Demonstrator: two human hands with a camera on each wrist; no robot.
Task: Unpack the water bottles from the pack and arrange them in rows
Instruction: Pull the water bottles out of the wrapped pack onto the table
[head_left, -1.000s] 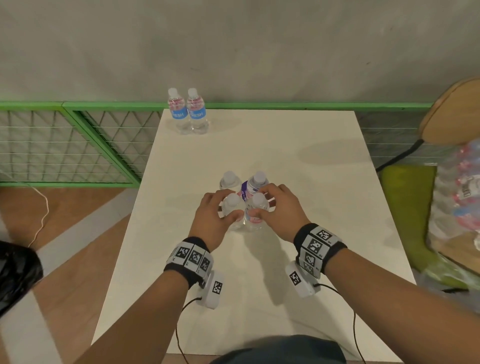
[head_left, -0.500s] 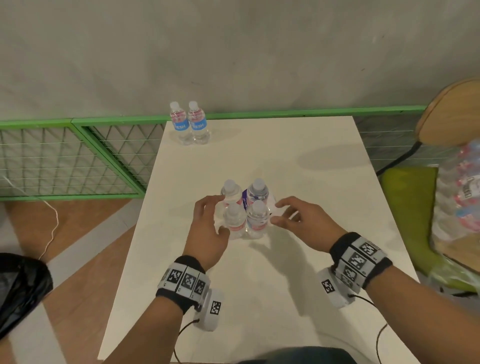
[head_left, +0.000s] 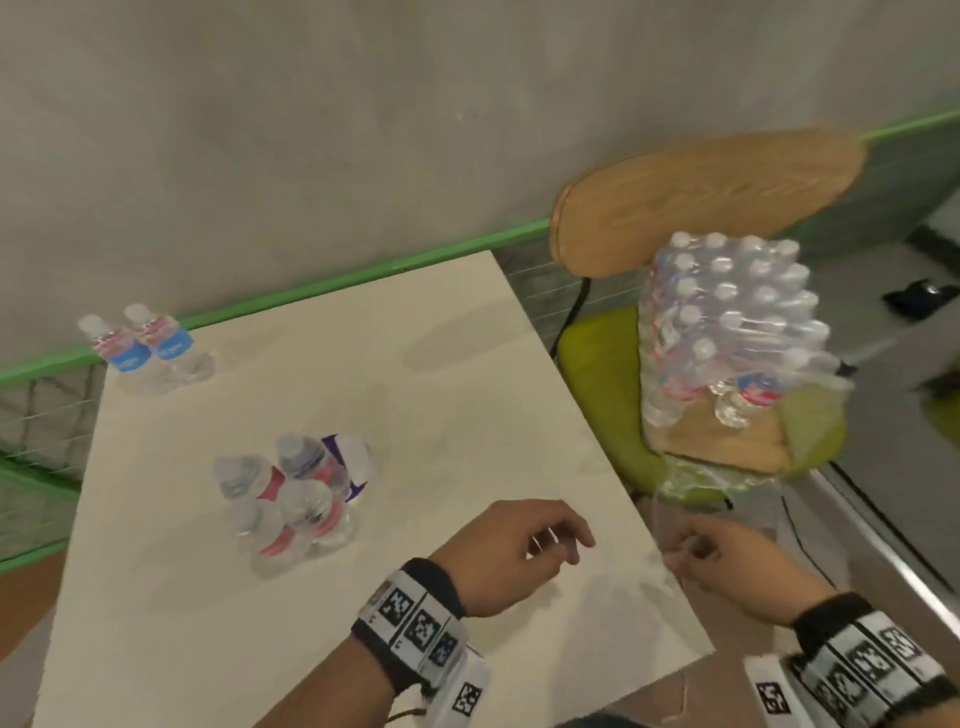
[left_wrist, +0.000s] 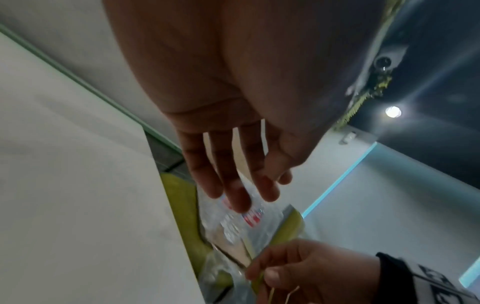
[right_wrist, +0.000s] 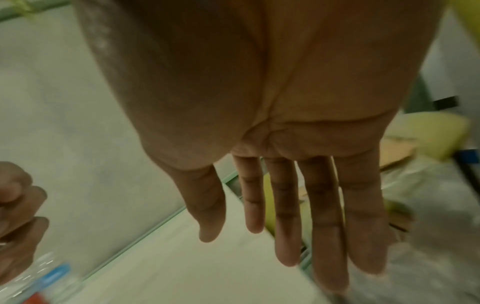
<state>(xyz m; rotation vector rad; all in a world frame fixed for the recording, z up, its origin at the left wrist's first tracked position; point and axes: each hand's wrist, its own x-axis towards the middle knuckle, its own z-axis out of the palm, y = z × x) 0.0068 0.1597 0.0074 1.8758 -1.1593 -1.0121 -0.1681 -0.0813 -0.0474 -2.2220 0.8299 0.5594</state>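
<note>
**Both hands empty, between the table and the pack**

I am holding nothing in either hand. My left hand (head_left: 511, 553) is hovering over the near right part of the white table (head_left: 467, 364), its fingers (left_wrist: 233, 193) loosely extended and spread, clear of every bottle. My right hand (head_left: 727, 558) is hanging just past the table's right edge, fingers (right_wrist: 324, 226) lying nearly straight in the right wrist view; in the head view they are looking slightly curled, and the blur is leaving me unsure whether the fingertips are brushing the loose plastic film there.

To the left of my left hand, four bottles (head_left: 291, 499) are standing in a tight cluster near the middle of the table, touching one another, with a scrap of purple-and-white wrapper (head_left: 350, 467) lying against their far side. Two more bottles (head_left: 145, 348) are standing side by side at the far left corner.

Beyond my right hand, the shrink-wrapped pack (head_left: 727, 322) is sitting on the green seat of a chair (head_left: 597, 364), well apart from the table's bottles, its wrap torn open at the near end.
</note>
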